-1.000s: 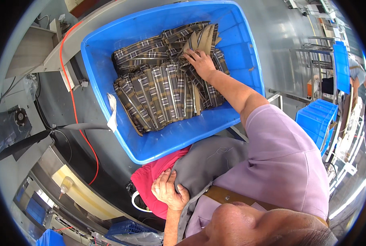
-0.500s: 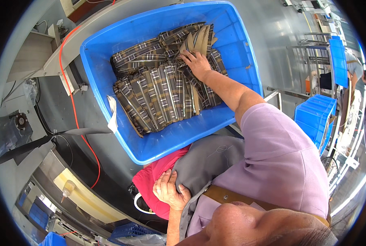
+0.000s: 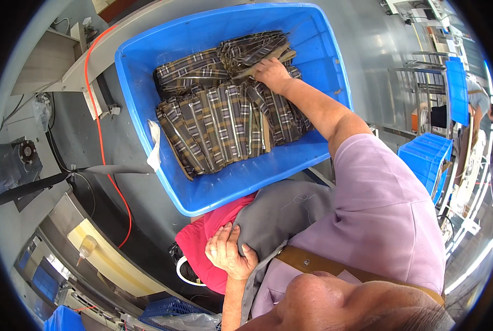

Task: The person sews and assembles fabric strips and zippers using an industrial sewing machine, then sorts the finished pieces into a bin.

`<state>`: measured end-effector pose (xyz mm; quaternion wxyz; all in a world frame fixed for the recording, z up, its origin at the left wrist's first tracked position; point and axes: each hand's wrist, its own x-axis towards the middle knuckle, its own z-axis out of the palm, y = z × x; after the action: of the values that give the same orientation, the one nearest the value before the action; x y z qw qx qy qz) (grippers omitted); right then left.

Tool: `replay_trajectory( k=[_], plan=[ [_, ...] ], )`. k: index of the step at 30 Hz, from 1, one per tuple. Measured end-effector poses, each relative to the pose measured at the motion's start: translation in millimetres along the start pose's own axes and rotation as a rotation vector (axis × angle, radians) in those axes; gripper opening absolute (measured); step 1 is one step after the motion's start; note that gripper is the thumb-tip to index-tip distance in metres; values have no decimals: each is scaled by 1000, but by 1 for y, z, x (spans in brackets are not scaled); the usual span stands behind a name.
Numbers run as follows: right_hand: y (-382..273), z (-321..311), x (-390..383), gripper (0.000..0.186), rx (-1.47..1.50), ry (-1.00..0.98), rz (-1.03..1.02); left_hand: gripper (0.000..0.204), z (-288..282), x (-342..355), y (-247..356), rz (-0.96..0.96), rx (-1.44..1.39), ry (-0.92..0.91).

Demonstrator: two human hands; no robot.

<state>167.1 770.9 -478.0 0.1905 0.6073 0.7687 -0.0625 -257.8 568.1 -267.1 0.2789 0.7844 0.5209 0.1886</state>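
Observation:
A big blue plastic bin holds stacks of brown plaid fabric pieces lying in overlapping rows. My right hand reaches into the bin's far side, its fingers closed on a bundle of the plaid pieces with tan undersides showing. In my lap, my left hand grips the edge of a grey cloth. This cloth lies over a red cloth.
An orange cable runs down the grey work surface left of the bin. A white tag hangs on the bin's left rim. More blue bins and metal racks stand at the right, where another person works. A yellow-edged bench is at lower left.
My right hand has closed down on the far plaid bundle, and its fanned tan edges now lie flatter under the fingers. My left hand stays on the grey cloth.

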Motion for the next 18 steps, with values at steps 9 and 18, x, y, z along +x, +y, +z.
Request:
replay_trajectory(
  k=[9,18],
  plan=[
    [24,38,-9,29,405,20,365,38,2,-2,-3,0,7,-9],
    [29,39,31,42,213,102,263,38,3,0,-1,-13,19,-3]
  ],
)
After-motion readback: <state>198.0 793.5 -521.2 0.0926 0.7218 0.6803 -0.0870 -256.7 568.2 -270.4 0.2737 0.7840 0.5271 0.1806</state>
